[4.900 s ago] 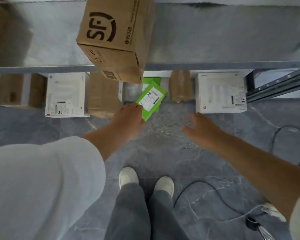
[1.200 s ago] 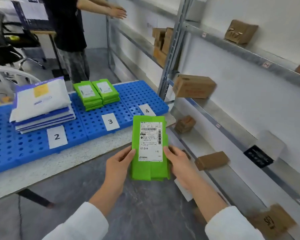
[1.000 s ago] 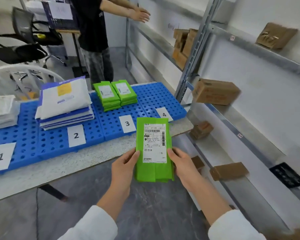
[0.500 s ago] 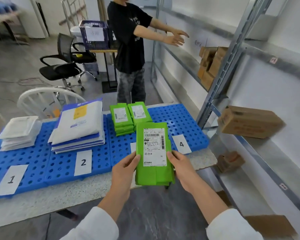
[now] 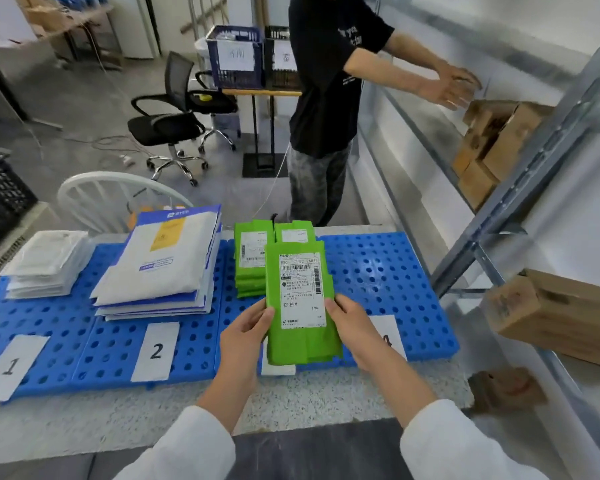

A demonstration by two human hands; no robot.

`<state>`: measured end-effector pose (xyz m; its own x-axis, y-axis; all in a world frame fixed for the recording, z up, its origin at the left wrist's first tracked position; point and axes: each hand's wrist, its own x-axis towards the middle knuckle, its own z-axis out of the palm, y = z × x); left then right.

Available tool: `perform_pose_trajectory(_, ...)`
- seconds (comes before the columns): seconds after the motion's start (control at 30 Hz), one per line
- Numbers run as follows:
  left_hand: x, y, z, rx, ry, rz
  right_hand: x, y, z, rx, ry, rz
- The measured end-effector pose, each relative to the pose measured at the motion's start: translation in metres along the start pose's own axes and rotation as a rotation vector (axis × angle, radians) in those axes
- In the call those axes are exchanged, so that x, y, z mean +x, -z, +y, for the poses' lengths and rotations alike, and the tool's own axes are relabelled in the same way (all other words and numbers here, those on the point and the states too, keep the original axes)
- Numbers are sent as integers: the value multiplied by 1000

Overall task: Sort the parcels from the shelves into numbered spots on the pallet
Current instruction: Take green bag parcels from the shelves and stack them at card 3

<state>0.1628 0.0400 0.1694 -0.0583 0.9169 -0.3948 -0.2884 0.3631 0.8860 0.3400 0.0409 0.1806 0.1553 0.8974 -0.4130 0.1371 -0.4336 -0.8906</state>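
Parcel stacks [image 5: 160, 265] sit on the pallet [image 5: 388, 271], shelves [image 5: 520, 188] at its right.

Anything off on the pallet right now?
Nothing stands out. White, blue-and-white and green parcel stacks sit tidy on the blue pallet. Left hand and right hand hold a green parcel level.

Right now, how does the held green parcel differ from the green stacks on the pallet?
The held parcel is single, gripped by both hands above the pallet; the green stacks hold several parcels and lie flat. The held parcel sits nearer the camera. Both are green with white labels.
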Motion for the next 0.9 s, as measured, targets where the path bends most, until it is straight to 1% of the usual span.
perform_pose_trajectory(0.07, 24, 0, 1, -21, 22, 26, 29, -5, -7, -76, -35, 1)
perform_pose_trajectory(0.17, 67, -1, 5, -71, 64, 56, 69, -14, -22, -110, -59, -24)
perform_pose_trajectory(0.3, 123, -2, 13, -90, 121, 28, 115, -24, -33, -84, -47, -29)
perform_pose_trajectory(0.47, 185, -4, 26, -151, 273, -14, 170, -37, -52, -51, -88, 4)
perform_pose_trajectory(0.53, 202, -2, 27, -99, 262, 5, 184, -40, -57, -54, -82, 3)
perform_pose_trajectory(0.7, 229, -7, 28, 72, 134, 114, 213, -39, -59, -170, -93, 46)
perform_pose_trajectory(0.83, 258, -7, 21, 192, 65, 163, 239, -23, -57, -89, -148, 112)
perform_pose_trajectory(0.9, 267, -6, 20, 248, 78, 212, 250, -14, -57, -76, -157, 129)
